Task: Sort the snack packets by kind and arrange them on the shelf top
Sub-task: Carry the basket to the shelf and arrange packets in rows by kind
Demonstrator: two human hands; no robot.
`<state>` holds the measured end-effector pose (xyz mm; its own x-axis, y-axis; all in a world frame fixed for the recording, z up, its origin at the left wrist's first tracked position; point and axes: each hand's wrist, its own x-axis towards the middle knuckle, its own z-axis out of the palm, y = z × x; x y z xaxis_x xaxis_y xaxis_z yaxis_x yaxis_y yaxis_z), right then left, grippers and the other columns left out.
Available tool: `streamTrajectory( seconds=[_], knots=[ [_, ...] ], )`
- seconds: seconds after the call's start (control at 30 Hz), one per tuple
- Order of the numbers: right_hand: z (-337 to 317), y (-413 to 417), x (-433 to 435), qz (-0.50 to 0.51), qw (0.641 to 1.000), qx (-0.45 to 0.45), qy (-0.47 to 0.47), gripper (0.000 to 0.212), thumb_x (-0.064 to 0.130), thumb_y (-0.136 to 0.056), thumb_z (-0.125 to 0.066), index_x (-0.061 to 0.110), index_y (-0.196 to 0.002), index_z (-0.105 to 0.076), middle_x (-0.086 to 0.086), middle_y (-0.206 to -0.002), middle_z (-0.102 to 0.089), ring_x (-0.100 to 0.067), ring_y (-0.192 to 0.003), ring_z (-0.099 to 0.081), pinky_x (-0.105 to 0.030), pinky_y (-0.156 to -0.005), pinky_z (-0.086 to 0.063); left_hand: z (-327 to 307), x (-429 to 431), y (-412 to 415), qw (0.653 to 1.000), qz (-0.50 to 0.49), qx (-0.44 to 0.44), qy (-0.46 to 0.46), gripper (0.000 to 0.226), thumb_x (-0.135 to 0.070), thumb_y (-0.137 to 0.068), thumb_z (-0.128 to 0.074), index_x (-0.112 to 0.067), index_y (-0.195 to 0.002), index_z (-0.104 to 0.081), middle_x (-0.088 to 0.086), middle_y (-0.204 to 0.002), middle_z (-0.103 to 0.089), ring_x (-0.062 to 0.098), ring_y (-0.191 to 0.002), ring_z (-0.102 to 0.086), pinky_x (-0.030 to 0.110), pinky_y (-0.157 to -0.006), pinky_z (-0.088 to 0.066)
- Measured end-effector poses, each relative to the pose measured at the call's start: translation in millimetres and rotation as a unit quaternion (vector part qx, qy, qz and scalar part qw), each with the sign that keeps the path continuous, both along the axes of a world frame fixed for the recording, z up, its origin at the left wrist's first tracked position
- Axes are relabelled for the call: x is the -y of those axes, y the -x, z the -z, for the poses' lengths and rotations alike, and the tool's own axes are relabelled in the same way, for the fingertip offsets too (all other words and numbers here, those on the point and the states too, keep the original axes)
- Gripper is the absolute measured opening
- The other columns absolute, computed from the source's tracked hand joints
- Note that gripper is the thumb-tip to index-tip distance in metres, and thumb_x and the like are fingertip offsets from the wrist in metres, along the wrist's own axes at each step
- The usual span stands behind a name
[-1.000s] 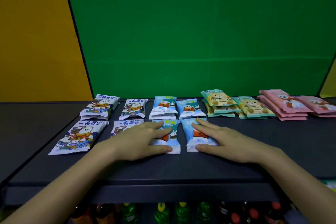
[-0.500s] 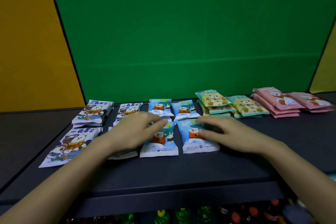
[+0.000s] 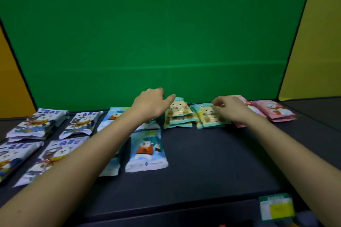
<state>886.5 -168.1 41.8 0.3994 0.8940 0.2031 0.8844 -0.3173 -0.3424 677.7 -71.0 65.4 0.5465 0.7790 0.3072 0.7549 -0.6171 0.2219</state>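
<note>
Snack packets lie in groups on the dark shelf top (image 3: 212,162). White-and-navy packets (image 3: 36,123) are at the left, with light blue packets (image 3: 146,150) beside them. Two small stacks of yellow-and-teal packets (image 3: 178,112) sit at the back middle, and pink packets (image 3: 276,112) at the back right. My left hand (image 3: 151,103) hovers just left of the left yellow stack, fingers spread, holding nothing. My right hand (image 3: 230,108) has curled fingers on the far end of the right yellow stack (image 3: 208,118); whether it pinches a packet is unclear. My left forearm covers part of the blue group.
A green backdrop (image 3: 166,42) rises right behind the packets, with yellow panels on both sides. A teal-and-yellow price label (image 3: 276,206) hangs at the shelf's front edge on the right. The right front of the shelf top is bare.
Both hands left the front blue packets and reached back and to the right, to the yellow-and-teal stacks. The camera has swung to the right.
</note>
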Motion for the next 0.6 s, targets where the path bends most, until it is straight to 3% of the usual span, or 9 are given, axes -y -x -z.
streamTrajectory(
  seconds=[0.07, 0.13, 0.27, 0.4, 0.5, 0.6],
  knots=[
    [6.0, -7.6, -5.9, -0.008, 0.999, 0.015, 0.029, 0.029, 0.038, -0.092, -0.049, 0.014, -0.102, -0.061, -0.012, -0.113, -0.064, -0.026, -0.1, -0.056, -0.03, -0.075, -0.038, 3.5, 0.3, -22.9, 0.999, -0.033, -0.024, 0.024, 0.063, -0.059, -0.091, -0.034, -0.004, -0.116, -0.052, 0.02, -0.117, -0.059, 0.036, -0.105, -0.055, 0.037, -0.082, -0.042],
    [9.1, -9.2, -11.3, -0.005, 0.998, 0.036, 0.054, 0.043, 0.051, -0.09, -0.046, 0.01, -0.099, -0.057, -0.015, -0.106, -0.059, -0.028, -0.098, -0.053, -0.03, -0.071, -0.034, 5.1, 1.6, -42.6, 0.995, -0.064, -0.054, 0.053, 0.074, -0.066, -0.087, -0.035, -0.003, -0.123, -0.048, 0.02, -0.125, -0.055, 0.037, -0.112, -0.052, 0.037, -0.084, -0.042],
    [7.3, -1.9, -20.3, 0.019, 0.994, 0.071, 0.077, 0.074, 0.07, -0.079, -0.046, 0.004, -0.109, -0.059, -0.016, -0.12, -0.058, -0.031, -0.112, -0.054, -0.033, -0.079, -0.042, 4.0, 4.5, -71.6, 0.984, -0.125, -0.103, 0.073, 0.085, -0.073, -0.077, -0.046, -0.007, -0.13, -0.046, 0.013, -0.135, -0.052, 0.032, -0.12, -0.051, 0.035, -0.09, -0.043],
    [3.4, 0.4, -31.0, 0.014, 0.988, 0.098, 0.118, 0.073, 0.067, -0.079, -0.048, 0.005, -0.116, -0.059, -0.016, -0.126, -0.056, -0.031, -0.115, -0.052, -0.031, -0.086, -0.044, -0.3, -0.7, -86.9, 0.97, -0.16, -0.142, 0.119, 0.081, -0.068, -0.073, -0.054, -0.012, -0.131, -0.047, 0.009, -0.137, -0.05, 0.03, -0.121, -0.051, 0.034, -0.093, -0.043],
    [7.2, -1.5, -36.0, 0.031, 0.989, 0.076, 0.122, 0.08, 0.066, -0.079, -0.048, 0.004, -0.128, -0.048, -0.018, -0.133, -0.048, -0.032, -0.121, -0.048, -0.032, -0.092, -0.043, 0.0, -7.6, -89.5, 0.957, -0.176, -0.126, 0.191, 0.096, -0.066, -0.071, -0.057, -0.009, -0.143, -0.029, 0.013, -0.147, -0.038, 0.034, -0.129, -0.042, 0.038, -0.102, -0.039],
    [12.1, -1.7, -38.3, 0.046, 0.992, 0.044, 0.107, 0.091, 0.07, -0.076, -0.049, 0.002, -0.136, -0.036, -0.02, -0.138, -0.042, -0.033, -0.126, -0.044, -0.035, -0.098, -0.04, 8.0, -10.2, -90.1, 0.956, -0.188, -0.087, 0.209, 0.096, -0.065, -0.074, -0.054, -0.009, -0.144, -0.022, 0.016, -0.147, -0.035, 0.036, -0.13, -0.04, 0.039, -0.1, -0.038]
  ],
)
